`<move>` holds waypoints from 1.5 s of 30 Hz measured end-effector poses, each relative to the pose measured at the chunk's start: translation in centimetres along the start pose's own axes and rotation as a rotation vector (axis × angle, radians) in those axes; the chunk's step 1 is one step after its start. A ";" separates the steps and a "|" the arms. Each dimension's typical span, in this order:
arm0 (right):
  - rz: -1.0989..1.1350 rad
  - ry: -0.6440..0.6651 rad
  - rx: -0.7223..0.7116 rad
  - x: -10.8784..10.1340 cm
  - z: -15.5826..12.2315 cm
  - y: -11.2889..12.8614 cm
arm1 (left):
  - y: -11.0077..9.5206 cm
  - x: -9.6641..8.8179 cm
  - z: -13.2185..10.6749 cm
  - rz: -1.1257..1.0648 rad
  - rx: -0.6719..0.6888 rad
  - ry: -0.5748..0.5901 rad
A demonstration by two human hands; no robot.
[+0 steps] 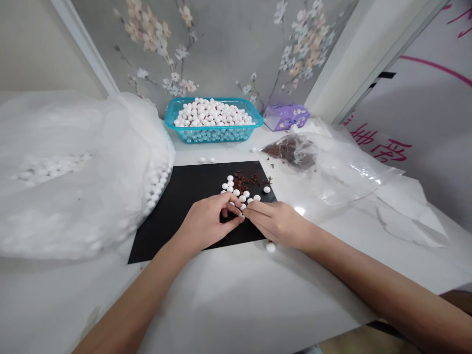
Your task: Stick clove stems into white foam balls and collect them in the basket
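Left hand (204, 221) and right hand (276, 223) narrow, fingertips meeting over the black mat (165, 221) near its right edge, seemingly pinching a small white bead (241, 215); loose white beads (236, 192) beside dried brown flakes (245, 179) look light, smooth, roll-prone, best taken at opposite sides.

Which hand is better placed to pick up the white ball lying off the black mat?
The right hand, probably: the ball lies just below it, off the mat, while the left hand is farther.
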State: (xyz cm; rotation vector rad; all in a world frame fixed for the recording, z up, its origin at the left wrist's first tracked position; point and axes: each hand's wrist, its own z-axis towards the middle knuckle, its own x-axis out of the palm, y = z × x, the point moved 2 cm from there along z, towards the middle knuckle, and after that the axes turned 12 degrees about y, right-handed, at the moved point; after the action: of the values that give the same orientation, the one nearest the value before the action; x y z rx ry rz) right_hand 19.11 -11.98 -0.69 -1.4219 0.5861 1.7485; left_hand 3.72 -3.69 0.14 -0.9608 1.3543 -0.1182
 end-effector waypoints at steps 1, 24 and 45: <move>0.003 0.006 -0.004 0.1 0.0 0.0 | 0.0 0.0 0.0 0.002 -0.004 0.004; 0.571 -0.138 0.118 0.3 -0.3 -0.8 | -0.1 0.1 0.0 -0.025 -0.008 -0.024; 0.504 -0.043 0.164 0.4 0.0 -0.6 | 0.0 0.2 0.1 -0.037 0.006 -0.038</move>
State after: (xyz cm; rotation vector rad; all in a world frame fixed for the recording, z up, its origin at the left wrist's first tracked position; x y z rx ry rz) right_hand 19.59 -11.50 -0.95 -1.1840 1.1112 2.0505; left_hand 3.86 -3.77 -0.01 -0.9787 1.3009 -0.1321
